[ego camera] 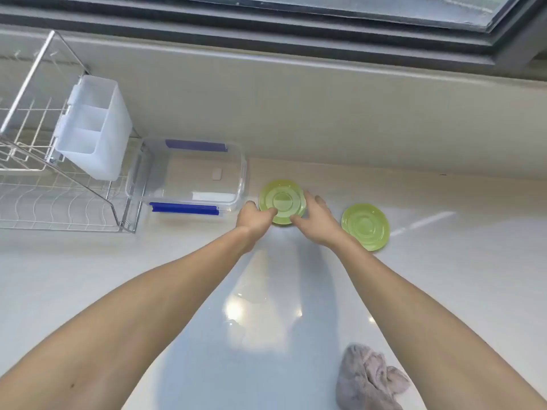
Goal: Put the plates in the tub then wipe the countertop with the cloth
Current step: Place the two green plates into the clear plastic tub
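2 arms outstretched, left grip [256,216] – right grip [315,221] – curled

Looking like a home kitchen here: a glossy pale countertop [266,291] is running under a window [325,13], a wire dish rack [44,179] with a white cutlery holder [94,125] is sitting at the left, and a crumpled cloth [370,380] is lying nearby.
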